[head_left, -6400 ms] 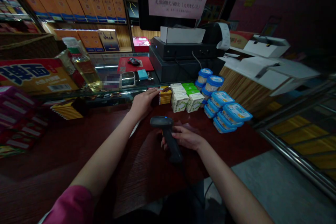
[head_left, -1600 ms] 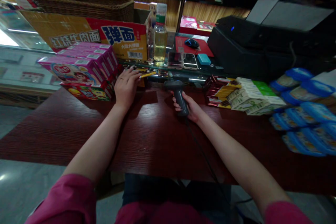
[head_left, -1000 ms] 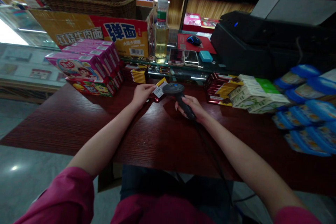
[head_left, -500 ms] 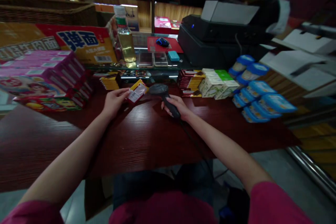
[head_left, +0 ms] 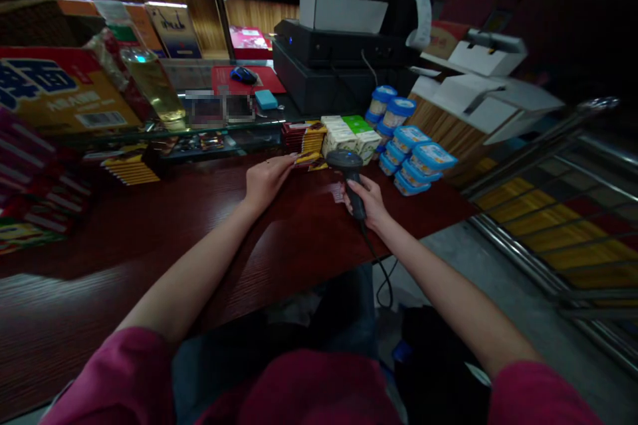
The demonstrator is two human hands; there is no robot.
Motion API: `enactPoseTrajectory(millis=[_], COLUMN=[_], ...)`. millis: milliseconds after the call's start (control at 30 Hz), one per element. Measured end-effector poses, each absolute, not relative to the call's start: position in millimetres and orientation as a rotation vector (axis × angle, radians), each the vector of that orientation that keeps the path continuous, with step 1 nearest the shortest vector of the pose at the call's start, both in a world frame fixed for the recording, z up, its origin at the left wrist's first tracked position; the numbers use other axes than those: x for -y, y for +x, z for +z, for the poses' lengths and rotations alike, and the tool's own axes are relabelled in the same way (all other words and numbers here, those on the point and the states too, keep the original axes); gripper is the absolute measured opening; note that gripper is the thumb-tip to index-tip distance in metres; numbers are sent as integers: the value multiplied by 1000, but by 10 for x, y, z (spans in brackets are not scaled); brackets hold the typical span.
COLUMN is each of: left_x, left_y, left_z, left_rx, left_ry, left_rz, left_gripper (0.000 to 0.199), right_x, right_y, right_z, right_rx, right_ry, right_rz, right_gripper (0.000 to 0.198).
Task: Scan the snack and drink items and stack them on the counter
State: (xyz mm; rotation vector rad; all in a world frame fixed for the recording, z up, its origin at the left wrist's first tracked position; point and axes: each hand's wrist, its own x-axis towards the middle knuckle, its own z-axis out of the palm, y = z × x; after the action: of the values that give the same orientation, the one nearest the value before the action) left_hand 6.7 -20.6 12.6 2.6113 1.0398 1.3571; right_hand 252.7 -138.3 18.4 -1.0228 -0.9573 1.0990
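In the head view my left hand is closed at the fingertips on a flat yellow and dark red snack packet. That packet is at the front of a stack of like packets; I cannot tell whether it rests on another one. My right hand grips the handle of a black barcode scanner, its head over the table and its cable hanging down past the edge. Another pile of these packets stands on the left.
White and green boxes and blue-lidded tubs stand right of the stack. A bottle, an instant-noodle carton and purple boxes are at left. A black printer stands behind. A metal railing is at right.
My left hand has carried the packet rightward from in front of the scanner to the right stack. The scanner has shifted slightly right beside the tubs. The view has turned right.
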Motion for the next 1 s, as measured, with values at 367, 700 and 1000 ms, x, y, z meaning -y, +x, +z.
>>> enactPoseTrajectory(millis=[367,700,1000], left_x=[-64,73,233], left_y=[491,210,-2176], left_z=[-15,-15,183], left_rx=[-1135,-953,-1658], left_ry=[2873,2998,2757], left_rz=[784,913,1301], left_gripper=[36,47,61], right_x=[1347,1435,845], right_y=[2541,2452,1257], right_z=[188,253,301], right_rx=[931,997,1127], right_ry=[-1002,-1073,-858], right_rz=[1128,1160,1574], right_gripper=[42,40,48])
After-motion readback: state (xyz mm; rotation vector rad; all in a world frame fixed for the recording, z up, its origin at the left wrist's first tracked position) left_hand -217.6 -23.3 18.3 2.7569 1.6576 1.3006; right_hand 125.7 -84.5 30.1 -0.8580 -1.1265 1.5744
